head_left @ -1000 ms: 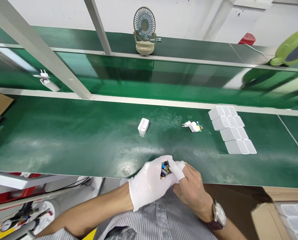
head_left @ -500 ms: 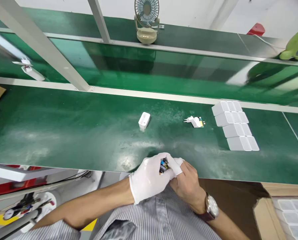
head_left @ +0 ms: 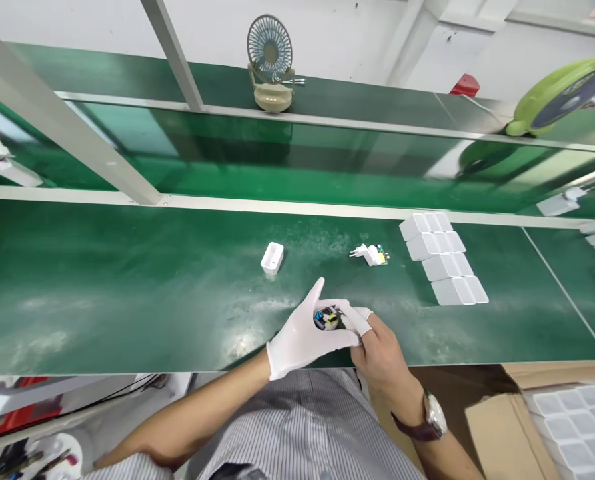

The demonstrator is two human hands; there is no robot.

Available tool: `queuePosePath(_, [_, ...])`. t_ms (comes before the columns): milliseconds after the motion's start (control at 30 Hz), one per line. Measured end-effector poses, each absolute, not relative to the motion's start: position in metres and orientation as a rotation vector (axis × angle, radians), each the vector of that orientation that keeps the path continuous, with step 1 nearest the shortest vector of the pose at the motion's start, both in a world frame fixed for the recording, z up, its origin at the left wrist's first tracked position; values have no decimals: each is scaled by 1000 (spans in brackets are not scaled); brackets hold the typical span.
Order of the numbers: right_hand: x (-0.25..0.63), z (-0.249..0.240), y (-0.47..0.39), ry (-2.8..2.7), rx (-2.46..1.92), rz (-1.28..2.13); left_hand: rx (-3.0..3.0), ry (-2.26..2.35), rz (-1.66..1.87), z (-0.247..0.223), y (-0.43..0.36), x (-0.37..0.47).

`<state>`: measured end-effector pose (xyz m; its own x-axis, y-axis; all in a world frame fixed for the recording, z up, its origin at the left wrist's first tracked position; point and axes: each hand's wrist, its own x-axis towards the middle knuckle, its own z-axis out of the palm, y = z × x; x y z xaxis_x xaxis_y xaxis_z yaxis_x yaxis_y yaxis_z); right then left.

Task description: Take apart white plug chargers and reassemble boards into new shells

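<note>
In a white glove, my left hand (head_left: 302,337) cradles a small circuit board (head_left: 326,318) with blue, yellow and black components. Its thumb is raised away from the board while the other fingers curl round and under it. My right hand (head_left: 381,347), with white coverings on some fingers, grips the board's right side. Part of the board is hidden by the fingers. Beyond my hands, a white open plastic case (head_left: 272,258) lies on the green bench (head_left: 177,293). To its right sits a white plug adapter (head_left: 370,254) with an exposed circuit board attached.
Rows of white plastic cases (head_left: 442,259) stand at the right of the bench. A small fan (head_left: 270,63) and a green fan (head_left: 562,93) are on the rear shelf. At lower right, a cardboard box (head_left: 512,437) is beside more white cases (head_left: 572,427).
My left hand has opened its thumb upward and turned, so more of the circuit board shows. My right fingers stay at its right side. The camera view has shifted.
</note>
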<state>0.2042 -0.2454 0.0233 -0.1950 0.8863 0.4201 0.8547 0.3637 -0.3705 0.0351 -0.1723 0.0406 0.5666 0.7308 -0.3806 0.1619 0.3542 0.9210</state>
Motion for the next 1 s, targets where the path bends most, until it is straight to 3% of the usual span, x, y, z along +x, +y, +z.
queuePosePath(167, [228, 21, -250, -1885, -1673, 156, 1634, 1112, 664, 29, -159, 40])
queuePosePath(333, [237, 36, -258, -1851, -1642, 241, 1987, 1221, 1000, 65, -153, 12])
queuePosePath(567, [198, 35, -262, -1953, -1394, 606, 1981, 832, 639, 73, -177, -7])
queuePosePath(733, [187, 48, -248, -1916, -1330, 675, 1950, 970, 511, 79, -176, -24])
queuePosePath(800, [194, 55, -243, -1891, -1387, 615, 1940, 1178, 615, 88, -163, -49])
queuePosePath(933, [206, 45, -238, -1846, -1543, 336, 1585, 1790, 1271, 90, -121, -128])
queuePosePath(1000, [202, 28, -235, -1969, -1596, 180, 1379, 1915, 1424, 81, -101, -172])
